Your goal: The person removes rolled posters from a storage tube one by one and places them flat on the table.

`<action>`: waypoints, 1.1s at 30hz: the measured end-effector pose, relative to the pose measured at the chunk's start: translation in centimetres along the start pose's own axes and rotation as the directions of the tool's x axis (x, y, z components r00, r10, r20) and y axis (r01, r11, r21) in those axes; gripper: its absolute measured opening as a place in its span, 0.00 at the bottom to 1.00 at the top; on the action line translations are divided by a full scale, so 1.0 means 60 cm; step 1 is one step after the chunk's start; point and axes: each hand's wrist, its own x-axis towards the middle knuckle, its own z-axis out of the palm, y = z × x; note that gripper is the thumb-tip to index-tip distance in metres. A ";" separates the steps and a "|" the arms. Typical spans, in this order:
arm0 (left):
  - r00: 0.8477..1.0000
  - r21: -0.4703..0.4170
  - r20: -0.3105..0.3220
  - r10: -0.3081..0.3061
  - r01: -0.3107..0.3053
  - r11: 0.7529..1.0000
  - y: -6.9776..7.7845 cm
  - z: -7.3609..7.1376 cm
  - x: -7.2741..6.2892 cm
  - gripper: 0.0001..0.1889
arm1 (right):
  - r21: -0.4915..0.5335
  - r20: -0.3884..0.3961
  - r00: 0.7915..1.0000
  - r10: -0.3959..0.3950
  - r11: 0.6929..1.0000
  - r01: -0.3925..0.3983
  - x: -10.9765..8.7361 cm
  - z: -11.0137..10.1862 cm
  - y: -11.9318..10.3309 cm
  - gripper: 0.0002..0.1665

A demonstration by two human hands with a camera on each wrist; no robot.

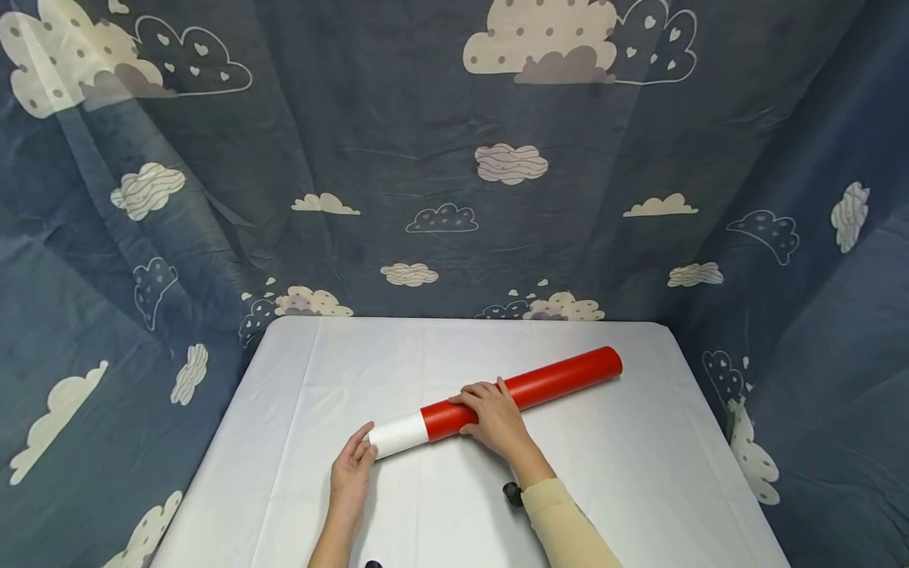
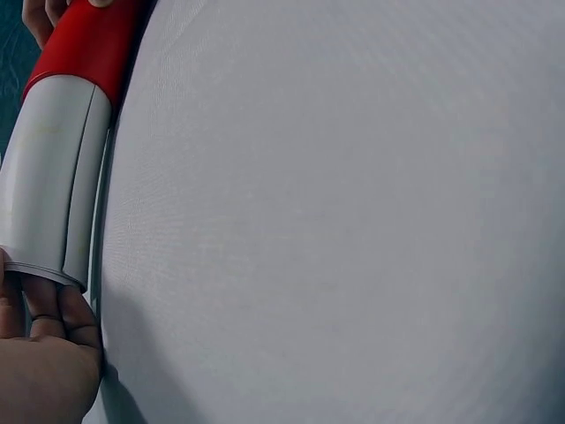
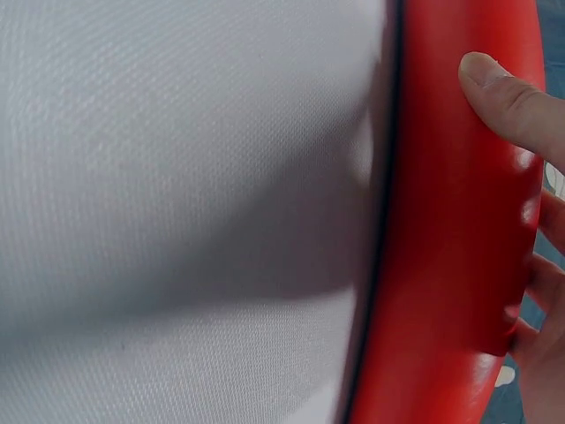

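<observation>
A long red tube (image 1: pixel 564 379) lies diagonally over the white table, its far end toward the back right. From its lower-left end sticks out a white roll (image 1: pixel 399 435) with a lengthwise seam (image 2: pixel 79 177). My left hand (image 1: pixel 351 472) holds the outer end of the white roll, some fingers at its open mouth (image 2: pixel 44 305). Farther up, my right hand (image 1: pixel 493 418) grips the red tube from above; its thumb (image 3: pixel 508 97) presses on the near side, and the other fingers reach over the opposite side.
A white-covered table (image 1: pixel 341 363) spreads beneath the tube. Dark blue curtains (image 1: pixel 383 118) with cloud prints hang behind and at both sides. A small black device (image 1: pixel 512 495) sits at the right wrist, and another (image 1: pixel 372 564) shows at the bottom edge.
</observation>
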 end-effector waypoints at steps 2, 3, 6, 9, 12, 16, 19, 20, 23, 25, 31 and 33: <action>1.000 -0.008 0.003 0.000 0.000 1.000 0.000 0.002 0.000 0.25 | -0.003 -0.001 1.000 0.003 1.000 -0.003 -0.001 0.000 0.003 0.32; 1.000 -0.011 0.002 0.002 -0.002 1.000 -0.001 0.002 0.000 0.25 | -0.004 -0.002 1.000 0.004 1.000 -0.004 -0.001 -0.001 0.005 0.32; 1.000 -0.018 0.004 0.003 -0.003 1.000 -0.002 0.000 -0.002 0.25 | -0.010 -0.004 1.000 0.006 1.000 -0.006 -0.003 0.003 0.006 0.33; 1.000 -0.005 0.009 0.001 -0.001 1.000 -0.003 -0.003 -0.004 0.25 | -0.007 -0.010 1.000 0.007 1.000 -0.007 -0.004 0.005 0.008 0.32; 1.000 0.013 0.007 -0.007 0.006 1.000 -0.003 -0.006 -0.005 0.25 | 0.003 -0.004 1.000 0.008 1.000 -0.008 -0.005 0.005 0.009 0.33; 1.000 0.011 0.010 -0.012 0.011 1.000 -0.003 -0.006 -0.004 0.25 | 0.004 -0.007 1.000 0.011 1.000 -0.011 -0.006 0.000 0.012 0.33; 1.000 0.003 0.017 -0.005 0.005 1.000 -0.003 -0.004 -0.002 0.25 | 0.003 -0.023 1.000 0.010 1.000 -0.010 -0.006 -0.005 0.015 0.33; 1.000 0.002 0.018 -0.004 0.004 1.000 -0.002 -0.003 -0.002 0.25 | 0.004 -0.027 1.000 0.008 1.000 -0.008 -0.006 -0.005 0.016 0.33; 1.000 -0.002 0.015 0.003 -0.003 1.000 -0.002 -0.002 -0.002 0.25 | 0.017 -0.029 1.000 0.003 1.000 -0.002 -0.005 -0.006 0.018 0.33; 1.000 -0.005 0.013 0.003 -0.003 1.000 -0.001 -0.002 -0.003 0.25 | 0.023 -0.029 1.000 0.001 1.000 0.000 -0.005 -0.006 0.020 0.33; 1.000 -0.006 0.010 0.012 -0.011 1.000 0.003 -0.003 -0.004 0.25 | 0.011 -0.032 0.999 0.004 1.000 -0.004 -0.003 -0.006 0.023 0.32; 1.000 -0.007 0.012 0.013 -0.013 1.000 0.004 -0.004 -0.003 0.25 | 0.005 -0.035 0.999 0.007 1.000 -0.007 -0.003 -0.006 0.024 0.32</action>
